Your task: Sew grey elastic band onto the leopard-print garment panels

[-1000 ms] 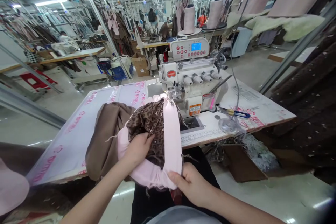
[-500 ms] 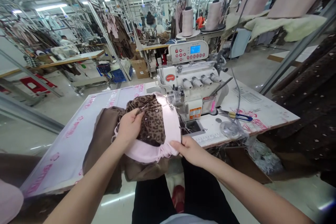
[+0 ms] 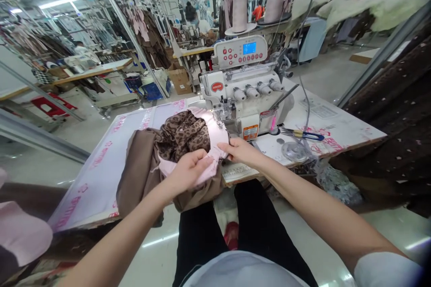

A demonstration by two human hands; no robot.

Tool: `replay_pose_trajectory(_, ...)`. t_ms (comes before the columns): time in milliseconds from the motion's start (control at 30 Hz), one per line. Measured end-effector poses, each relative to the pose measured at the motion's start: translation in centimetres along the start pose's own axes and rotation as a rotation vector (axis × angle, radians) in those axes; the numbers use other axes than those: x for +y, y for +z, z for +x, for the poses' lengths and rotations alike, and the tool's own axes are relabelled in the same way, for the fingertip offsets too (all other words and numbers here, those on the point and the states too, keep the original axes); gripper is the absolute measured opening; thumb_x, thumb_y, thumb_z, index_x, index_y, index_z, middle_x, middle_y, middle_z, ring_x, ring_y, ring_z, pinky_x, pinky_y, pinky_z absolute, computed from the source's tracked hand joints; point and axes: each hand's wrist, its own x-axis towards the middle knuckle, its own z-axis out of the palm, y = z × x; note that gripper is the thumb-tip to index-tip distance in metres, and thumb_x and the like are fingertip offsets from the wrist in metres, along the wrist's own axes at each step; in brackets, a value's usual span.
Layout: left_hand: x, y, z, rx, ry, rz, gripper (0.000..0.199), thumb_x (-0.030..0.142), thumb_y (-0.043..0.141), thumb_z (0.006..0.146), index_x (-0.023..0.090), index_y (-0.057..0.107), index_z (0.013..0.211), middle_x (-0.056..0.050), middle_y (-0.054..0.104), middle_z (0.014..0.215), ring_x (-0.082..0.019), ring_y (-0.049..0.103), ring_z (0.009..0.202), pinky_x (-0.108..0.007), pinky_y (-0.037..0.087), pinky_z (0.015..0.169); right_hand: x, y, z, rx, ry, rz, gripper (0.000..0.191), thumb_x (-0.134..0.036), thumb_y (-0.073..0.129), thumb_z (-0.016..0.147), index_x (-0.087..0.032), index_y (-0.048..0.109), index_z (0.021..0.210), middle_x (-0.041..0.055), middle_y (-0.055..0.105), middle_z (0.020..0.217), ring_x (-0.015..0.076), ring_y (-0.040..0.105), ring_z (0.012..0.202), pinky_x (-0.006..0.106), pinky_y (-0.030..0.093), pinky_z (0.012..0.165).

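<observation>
Two hands, left: with our left hand point(image 3: 190, 168) we grasp the near part of the pink band point(image 3: 218, 134), the thumb lying on top.
Right: our right hand point(image 3: 239, 150) pinches the same band at its gathered edge, just beside the left one.
Pink band: it runs from between our hands, away from us, up to the sewing machine point(image 3: 244, 94); whether the machine's foot presses it, we cannot tell.
Leopard cloth: the leopard-print cloth point(image 3: 183, 130) lies bunched inside the band's loop, just beyond our left hand.
Brown cloth: the plain brown cloth point(image 3: 138, 166) spreads to the left of our left hand, over the surface point(image 3: 350, 121), and some hangs below the hands over the near edge.
Machine: it stands beyond our right hand, and its blue display point(image 3: 249, 48) is lit.
Blue handle: to the right of our right hand rests a blue-handled tool point(image 3: 308, 135).
Clear plastic: a round clear piece point(image 3: 292, 151) lies near this tool, on the side closer to us.
</observation>
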Motion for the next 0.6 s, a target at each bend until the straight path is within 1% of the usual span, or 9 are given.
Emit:
replay_pose_trajectory(67,0.4,2.1,-3.3,-0.063,-0.017,0.008,0.033,0.044,0.039,0.087,0.016,0.05,0.073,0.001,0.05,0.068,-0.013,0.044,0.063,-0.022,0.036,0.059,0.2,0.8,-2.3,-0.017,0.048,0.023,0.05,-0.062,0.05,0.073,-0.017,0.045,0.054,-0.0047,0.042,0.04,0.0047,0.031,0.032,0.019,0.02,0.033)
replay_pose_trajectory(167,0.5,5.8,-8.4,-0.157,-0.136,-0.063,0.034,0.044,0.037,0.088,0.016,0.052,0.076,-0.002,0.054,0.073,-0.014,0.047,0.068,-0.024,0.04,0.066,2.0,3.2,-7.1,-0.18,0.098,0.053,0.048,-0.06,0.054,0.073,-0.015,0.048,0.058,-0.0035,0.045,0.046,0.0056,0.035,0.036,0.019,0.024,0.035)
replay_pose_trajectory(200,0.3,6.7,-9.7,-0.166,-0.164,-0.125,0.034,0.045,0.037,0.088,0.016,0.054,0.08,-0.003,0.057,0.077,-0.016,0.049,0.072,-0.025,0.041,0.071,2.8,4.2,-8.6,-0.248,0.089,0.088,0.046,-0.058,0.055,0.074,-0.015,0.049,0.06,-0.0032,0.045,0.049,0.0059,0.036,0.039,0.018,0.026,0.037)
replay_pose_trajectory(233,0.1,7.3,-10.5,-0.17,-0.183,-0.198,0.034,0.045,0.038,0.088,0.016,0.056,0.085,-0.004,0.059,0.084,-0.017,0.051,0.077,-0.027,0.041,0.077,3.7,5.2,-9.9,-0.267,0.09,0.127,0.046,-0.058,0.053,0.076,-0.015,0.048,0.06,-0.0034,0.044,0.05,0.0061,0.036,0.041,0.019,0.026,0.038)
replay_pose_trajectory(333,-0.8,7.8,-10.7,-0.128,-0.226,-0.396,0.037,0.048,0.041,0.086,0.018,0.058,0.098,-0.005,0.062,0.097,-0.019,0.053,0.086,-0.028,0.041,0.084,5.8,7.9,-12.6,-0.201,-0.029,0.142,0.045,-0.053,0.044,0.083,-0.016,0.041,0.056,-0.0041,0.036,0.051,0.0067,0.032,0.045,0.02,0.025,0.041)
replay_pose_trajectory(400,-1.4,7.7,-9.9,-0.06,-0.256,-0.494,0.04,0.052,0.046,0.082,0.018,0.059,0.099,-0.005,0.062,0.098,-0.019,0.054,0.086,-0.028,0.042,0.083,6.7,9.0,-13.5,-0.188,-0.229,0.013,0.043,-0.045,0.042,0.085,-0.016,0.037,0.053,-0.0038,0.034,0.052,0.0074,0.033,0.048,0.021,0.026,0.046)
replay_pose_trajectory(467,-1.9,7.7,-9.0,-0.01,-0.269,-0.572,0.04,0.052,0.053,0.078,0.017,0.06,0.096,-0.005,0.062,0.094,-0.018,0.054,0.083,-0.028,0.043,0.081,7.1,9.2,-13.8,-0.225,-0.398,-0.136,0.042,-0.039,0.04,0.086,-0.016,0.036,0.051,-0.0033,0.035,0.052,0.0081,0.036,0.05,0.022,0.028,0.05)
replay_pose_trajectory(533,-2.1,8.0,-8.6,0.005,-0.282,-0.605,0.038,0.052,0.056,0.076,0.016,0.06,0.088,-0.004,0.061,0.084,-0.016,0.052,0.076,-0.026,0.044,0.074,7.2,8.5,-13.6,-0.294,-0.418,-0.19,0.043,-0.039,0.039,0.086,-0.016,0.039,0.05,-0.0029,0.038,0.051,0.0081,0.038,0.05,0.022,0.03,0.051)
replay_pose_trajectory(600,-1.9,8.5,-8.8,-0.026,-0.3,-0.563,0.038,0.052,0.055,0.076,0.014,0.058,0.075,-0.002,0.057,0.071,-0.014,0.048,0.066,-0.024,0.042,0.065,7.0,7.2,-12.9,-0.366,-0.277,-0.083,0.047,-0.046,0.04,0.086,-0.015,0.044,0.052,-0.0025,0.043,0.05,0.0072,0.04,0.046,0.02,0.03,0.046)
